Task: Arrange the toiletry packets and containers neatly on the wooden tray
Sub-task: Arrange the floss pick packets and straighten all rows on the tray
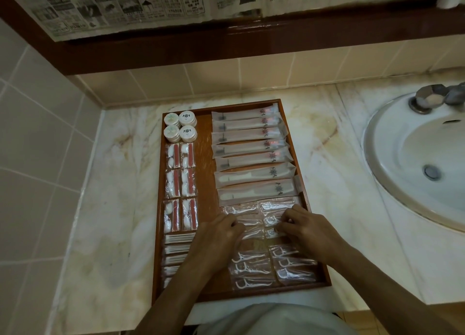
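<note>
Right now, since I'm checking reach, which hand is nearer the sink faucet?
Right. The right hand lies on the tray's sink side; the left hand lies farther from the faucet.

Two bare forearms, no sleeves, left hand (221,230), right hand (305,230), pale grey-white garment (271,319) at torso

Marble counter (105,208) with a white sink (402,163), beige tiled walls (37,133), newspaper (113,4) overhead
</note>
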